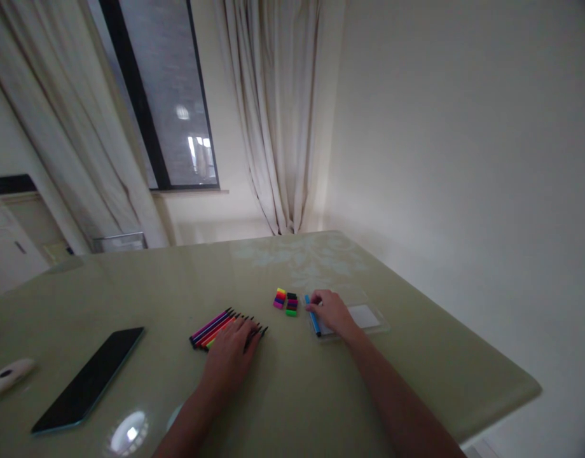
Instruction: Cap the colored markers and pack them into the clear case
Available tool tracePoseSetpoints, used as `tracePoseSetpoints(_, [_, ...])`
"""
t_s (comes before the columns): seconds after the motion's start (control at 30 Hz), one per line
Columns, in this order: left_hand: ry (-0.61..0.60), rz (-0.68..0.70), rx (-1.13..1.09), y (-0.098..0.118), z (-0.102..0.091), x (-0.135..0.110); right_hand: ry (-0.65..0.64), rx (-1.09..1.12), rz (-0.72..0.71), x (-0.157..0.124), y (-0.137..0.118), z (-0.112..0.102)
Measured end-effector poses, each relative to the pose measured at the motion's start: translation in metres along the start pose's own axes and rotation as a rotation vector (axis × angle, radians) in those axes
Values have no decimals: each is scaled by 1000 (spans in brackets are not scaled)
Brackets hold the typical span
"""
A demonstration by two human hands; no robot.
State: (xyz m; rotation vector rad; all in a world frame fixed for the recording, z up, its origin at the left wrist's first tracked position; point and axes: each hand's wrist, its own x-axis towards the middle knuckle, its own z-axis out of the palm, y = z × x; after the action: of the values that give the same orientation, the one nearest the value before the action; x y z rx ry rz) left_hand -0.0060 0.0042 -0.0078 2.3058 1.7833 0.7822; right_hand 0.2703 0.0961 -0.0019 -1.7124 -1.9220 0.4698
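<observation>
A row of several coloured marker pens (211,326) lies uncapped on the pale green table (178,286). My left hand (233,353) rests flat on the near end of that row, fingers stretched out. Two small stacks of coloured caps (285,301) sit to the right of the pens. My right hand (331,312) is closed in a pinch on the top end of a blue marker (313,322), which lies along the left edge of a clear plastic case (366,316).
A dark tablet or phone (89,378) lies flat at the near left, with a white oval object (9,375) beyond it at the table's left edge. The wall runs close along the right side. Curtains and a window stand behind the table.
</observation>
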Motion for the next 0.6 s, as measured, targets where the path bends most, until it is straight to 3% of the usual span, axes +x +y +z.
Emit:
tracePoseSetpoints(0.23, [24,-7,4,-4,-8,4,-242,237,-109,0,17,-22])
tracePoseSetpoints(0.6, [-69,-9,-41,-13,-15,6,-235,219,-124,-1,19,-25])
